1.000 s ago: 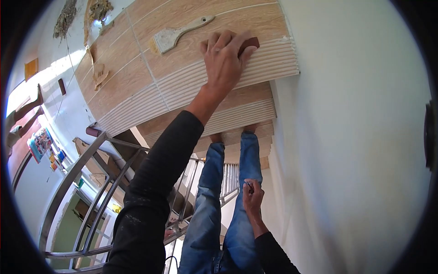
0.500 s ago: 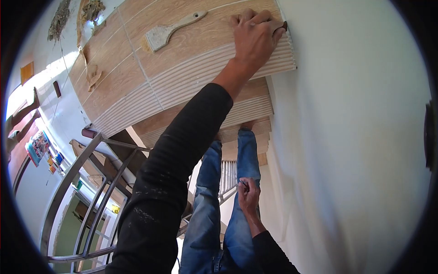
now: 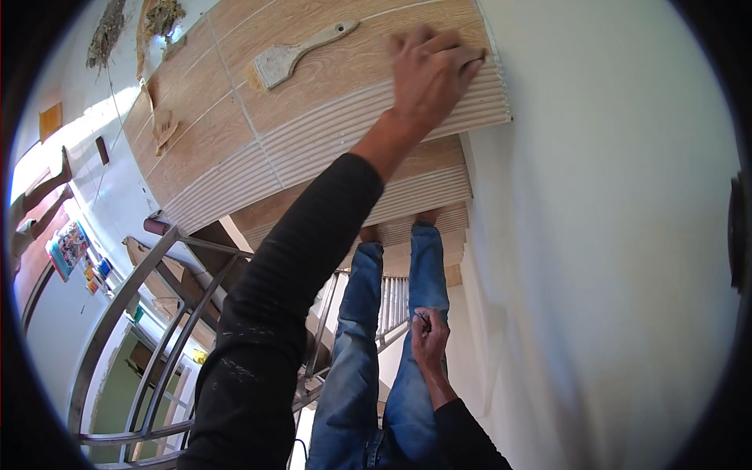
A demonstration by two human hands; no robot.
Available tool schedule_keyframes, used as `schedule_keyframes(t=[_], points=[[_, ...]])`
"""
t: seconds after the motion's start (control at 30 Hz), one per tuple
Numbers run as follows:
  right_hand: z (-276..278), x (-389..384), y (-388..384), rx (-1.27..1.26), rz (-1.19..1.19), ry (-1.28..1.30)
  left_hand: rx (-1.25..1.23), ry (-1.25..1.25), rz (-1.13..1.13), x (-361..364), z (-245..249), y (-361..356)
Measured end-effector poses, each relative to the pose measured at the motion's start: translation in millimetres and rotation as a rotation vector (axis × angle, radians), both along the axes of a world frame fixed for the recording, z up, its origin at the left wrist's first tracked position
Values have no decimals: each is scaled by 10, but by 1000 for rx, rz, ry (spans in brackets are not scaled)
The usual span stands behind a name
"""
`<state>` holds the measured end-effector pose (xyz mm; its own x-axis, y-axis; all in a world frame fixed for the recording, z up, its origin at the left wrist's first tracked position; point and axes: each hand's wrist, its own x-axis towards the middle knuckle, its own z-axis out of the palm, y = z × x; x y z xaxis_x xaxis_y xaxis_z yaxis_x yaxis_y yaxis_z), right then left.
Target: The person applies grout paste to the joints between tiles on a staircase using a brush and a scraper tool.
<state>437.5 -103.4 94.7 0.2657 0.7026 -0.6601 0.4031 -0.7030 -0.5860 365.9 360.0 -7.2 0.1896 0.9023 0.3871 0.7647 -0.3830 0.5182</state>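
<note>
My left hand (image 3: 431,74), in a black sleeve, is over the wood-look stair tread (image 3: 360,59), close to the white wall (image 3: 611,196). Its fingers are curled on a small dark brown piece (image 3: 482,55), mostly hidden and blurred. Left of that hand, a wide flat paintbrush (image 3: 294,59) with a pale, crusted handle lies on the tread. Low down, my right hand (image 3: 431,341) rests by the knee of my jeans. Its fingers are closed around something small and dark that I cannot make out.
A metal railing (image 3: 117,313) curves along the left. Dark red roll (image 3: 155,226) lies by the tread's corner, and torn brown paper (image 3: 164,129) on the tread. Ribbed step edges (image 3: 329,129) descend toward my feet. Another person's legs (image 3: 43,192) show at far left.
My left hand has drawn back from the wall edge, slightly left and down, and is blurred by motion. My right hand stays by the knee. The paintbrush lies still.
</note>
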Motion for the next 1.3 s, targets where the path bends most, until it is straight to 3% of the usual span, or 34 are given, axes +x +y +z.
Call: schedule_keyframes(t=[0.17, 0.23, 0.43, 0.57, 0.77, 0.87, 0.97, 1.07, 1.2, 1.3], points=[[23, 8, -16, 16, 48, 26, 30, -40, 6, -84, 1, -55], [11, 47, -6, 0, 43, 18, -71, 17, 11, -337, 48, -221], [33, -32, 61, 44, 69, 23, 52, 20, -2, -48, -24, 10], [11, 55, 10, -18, 46, -2, -40, 45, 42, -610, 15, -308], [90, -48, 138, 33, 143, 54, 71, 44, -7, -35, -63, 36], [22, 23, 9, 21, 73, -14, 59, -48, 40, -362, -23, -201], [16, 55, 11, -17, 33, -1, 1, 51, 32, -1042, 16, -508], [16, -9, 48, 9, 84, -6, -18, 80, 33, -1077, 62, -500], [37, -54, 78, 61, 132, 11, 103, -39, -42, -254, -27, -44], [35, 13, 41, 21, 104, -10, 109, -50, 18, -138, -30, -126]])
